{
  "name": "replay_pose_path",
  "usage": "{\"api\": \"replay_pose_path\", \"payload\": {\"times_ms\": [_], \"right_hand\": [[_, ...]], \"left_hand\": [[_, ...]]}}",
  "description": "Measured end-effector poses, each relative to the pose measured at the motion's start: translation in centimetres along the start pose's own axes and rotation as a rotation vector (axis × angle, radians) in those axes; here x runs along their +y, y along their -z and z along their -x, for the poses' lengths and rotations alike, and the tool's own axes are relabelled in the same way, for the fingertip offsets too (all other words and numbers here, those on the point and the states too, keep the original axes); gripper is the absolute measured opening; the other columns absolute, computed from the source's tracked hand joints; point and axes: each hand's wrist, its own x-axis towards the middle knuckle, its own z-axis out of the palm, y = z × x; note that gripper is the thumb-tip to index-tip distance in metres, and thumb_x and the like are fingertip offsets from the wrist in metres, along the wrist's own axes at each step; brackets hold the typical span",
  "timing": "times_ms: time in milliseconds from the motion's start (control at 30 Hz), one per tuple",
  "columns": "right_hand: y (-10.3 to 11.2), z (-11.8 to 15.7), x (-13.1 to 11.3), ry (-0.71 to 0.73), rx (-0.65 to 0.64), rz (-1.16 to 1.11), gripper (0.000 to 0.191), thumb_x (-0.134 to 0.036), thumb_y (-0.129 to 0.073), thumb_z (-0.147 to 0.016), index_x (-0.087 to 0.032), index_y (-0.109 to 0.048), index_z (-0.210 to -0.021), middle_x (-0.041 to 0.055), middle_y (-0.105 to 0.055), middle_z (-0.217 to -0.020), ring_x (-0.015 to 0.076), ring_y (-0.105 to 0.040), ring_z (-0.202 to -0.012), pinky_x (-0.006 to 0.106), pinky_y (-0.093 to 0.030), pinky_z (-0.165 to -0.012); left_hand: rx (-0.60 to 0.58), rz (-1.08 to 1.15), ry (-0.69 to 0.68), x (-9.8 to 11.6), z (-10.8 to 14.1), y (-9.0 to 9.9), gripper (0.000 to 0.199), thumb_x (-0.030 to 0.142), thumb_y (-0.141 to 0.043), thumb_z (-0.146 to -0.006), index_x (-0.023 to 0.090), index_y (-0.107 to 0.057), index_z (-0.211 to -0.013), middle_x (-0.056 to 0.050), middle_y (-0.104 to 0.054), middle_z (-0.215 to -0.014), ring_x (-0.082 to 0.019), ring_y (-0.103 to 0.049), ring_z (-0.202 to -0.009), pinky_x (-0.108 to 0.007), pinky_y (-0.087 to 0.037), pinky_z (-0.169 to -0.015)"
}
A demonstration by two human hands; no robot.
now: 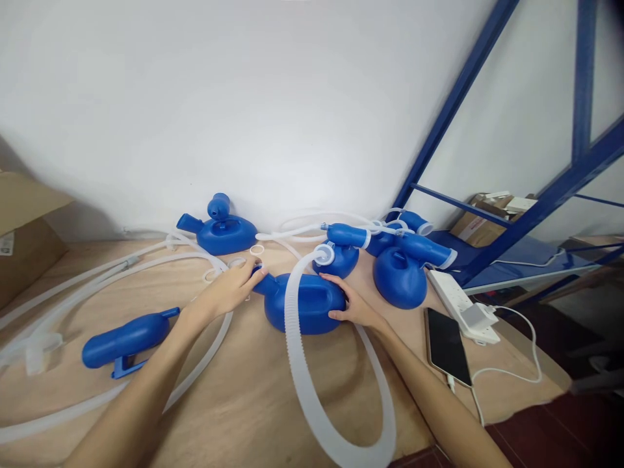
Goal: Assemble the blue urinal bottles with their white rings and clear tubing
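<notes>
A blue urinal bottle [322, 317] lies on its side in front of me, between both hands. My left hand [233, 285] closes round its short neck at the left, where a pale rim shows by the fingertips. Against the bottle's right end, my right hand [355, 304] grips with fingers on top and thumb along the near side. A white corrugated hose [298, 351] with a round white cap [324, 254] passes before the bottle and loops toward me. Thin white rings [257, 249] are scattered beyond my left hand.
Another blue bottle [229, 235] stands by the wall. More bottles [400, 279] and blue receivers [347, 234] cluster at right. A loose blue receiver [127, 339] and white tubing [58, 312] lie left. A phone [446, 344], power strip [448, 296], cardboard box [29, 253] and blue rack [453, 97] surround these.
</notes>
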Motion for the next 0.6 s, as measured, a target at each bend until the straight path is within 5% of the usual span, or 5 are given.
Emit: {"api": "replay_pose_path", "payload": {"times_ms": [133,433,600], "right_hand": [[-0.5,-0.2,0.6,0.019,-0.006,0.010,0.094,-0.065,-0.080,-0.082,-0.028,-0.041,-0.159,0.0146,-0.045,-0.163,0.0361,-0.043,-0.153,0.056,-0.032,-0.128],[-0.8,-0.5,1.6,0.054,0.021,0.025,0.092,-0.074,-0.076,-0.080,-0.026,-0.044,-0.152,0.0162,-0.046,-0.159,0.0382,-0.044,-0.150,0.055,-0.033,-0.126],[-0.7,-0.6,1.5,0.014,0.021,0.020,0.094,-0.072,-0.082,-0.075,-0.028,-0.046,-0.149,0.0150,-0.048,-0.157,0.0378,-0.046,-0.149,0.055,-0.035,-0.126]], "left_hand": [[0.045,-0.078,-0.009,0.8,0.2,-1.0,0.048,0.061,-0.029,-0.103,0.023,-0.053,-0.119,-0.016,-0.071,-0.119,-0.038,-0.069,-0.104,-0.048,-0.051,-0.088],[0.107,0.202,0.011,-0.7,0.9,-2.3,0.047,0.061,-0.028,-0.104,0.024,-0.053,-0.119,-0.010,-0.070,-0.115,-0.031,-0.068,-0.100,-0.047,-0.051,-0.096],[0.086,0.262,-0.060,-1.8,1.0,-2.8,0.047,0.057,-0.033,-0.105,0.024,-0.054,-0.131,-0.011,-0.067,-0.134,-0.031,-0.064,-0.119,-0.048,-0.048,-0.108]]}}
